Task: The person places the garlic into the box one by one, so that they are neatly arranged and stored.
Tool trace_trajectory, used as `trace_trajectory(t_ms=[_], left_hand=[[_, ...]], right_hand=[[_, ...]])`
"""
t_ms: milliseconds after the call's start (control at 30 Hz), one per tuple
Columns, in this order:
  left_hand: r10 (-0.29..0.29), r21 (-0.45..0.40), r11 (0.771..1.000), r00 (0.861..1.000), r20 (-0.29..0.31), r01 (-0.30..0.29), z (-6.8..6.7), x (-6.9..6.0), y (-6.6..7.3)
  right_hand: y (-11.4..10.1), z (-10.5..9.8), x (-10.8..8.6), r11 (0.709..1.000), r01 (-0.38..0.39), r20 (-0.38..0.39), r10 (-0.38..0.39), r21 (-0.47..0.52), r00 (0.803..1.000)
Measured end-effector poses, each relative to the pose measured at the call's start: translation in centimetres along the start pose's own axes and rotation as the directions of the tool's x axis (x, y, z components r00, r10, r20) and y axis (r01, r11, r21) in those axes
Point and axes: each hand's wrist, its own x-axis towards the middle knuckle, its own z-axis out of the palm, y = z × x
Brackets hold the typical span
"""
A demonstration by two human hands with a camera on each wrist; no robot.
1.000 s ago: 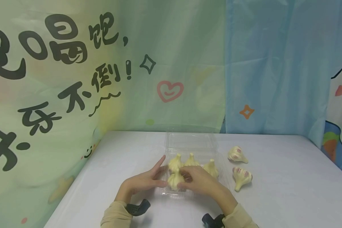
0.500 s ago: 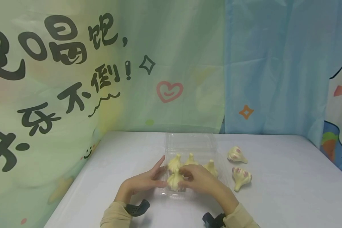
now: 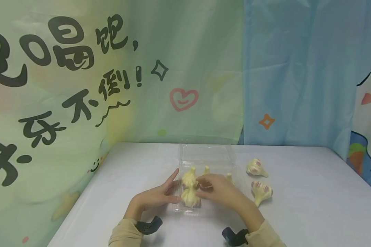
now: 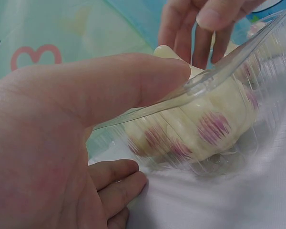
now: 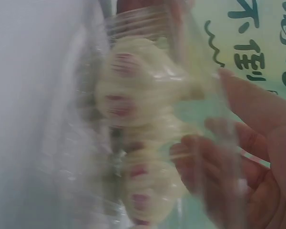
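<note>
Worktop: white, runs under both the left hand and the right hand, then well out to the right of the fingers.
Clear box: sits open, left fingers by its left wall, right ones over the inside. Lid lies back beyond both.
Right hand: fingers slightly bent, thumb spread away from them, nothing in that gap as far as I can see.
Left hand: loose, not wrapped round anything; thumb at the box rim, other fingers low outside the wall.
Front-left bulb: the garlic to look at, imo. It's in the box, just left of the right thumb tip, so the right hand looks nearer; left thumb's just across the rim. Long axis roughly upright, stem up. Can't tell if the right thumb touches it.
Rear-left bulb: right behind that one, just left of the right fingertips.
Middle bulb, right bulb: beyond the right knuckles, mostly hidden.
Near loose bulb: right of the right fingers, stem towards the person.
Far loose bulb: same side, farther back, stem angled right.
</note>
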Motion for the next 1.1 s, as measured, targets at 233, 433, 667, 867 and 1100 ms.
trace_trajectory(t_ms=[233,433,667,867,1100], left_hand=[[-0.003,-0.021,1.000,1.000,0.009,0.004,0.0,0.0,0.0],[0.002,-0.030,1.000,1.000,0.011,-0.002,0.0,0.0,-0.1],[0.000,-0.040,0.999,1.000,0.010,0.000,0.0,0.0,-0.1],[0.003,-0.053,0.999,1.000,0.018,-0.002,0.0,0.0,-0.1],[0.014,-0.058,0.998,1.000,0.026,-0.012,0.0,-0.1,0.0]], right_hand=[[-0.2,-1.8,-0.6,1.000,0.007,-0.029,-0.006,0.029,1.000],[-0.3,-3.6,-1.1,1.000,-0.013,-0.079,0.013,0.007,0.997],[0.5,-5.7,-2.1,0.999,-0.044,-0.140,0.047,0.026,0.989],[1.5,-7.4,-3.1,0.999,-0.054,-0.206,0.052,-0.005,0.977],[2.6,-8.9,-3.8,0.994,-0.099,-0.258,0.083,-0.051,0.963]])
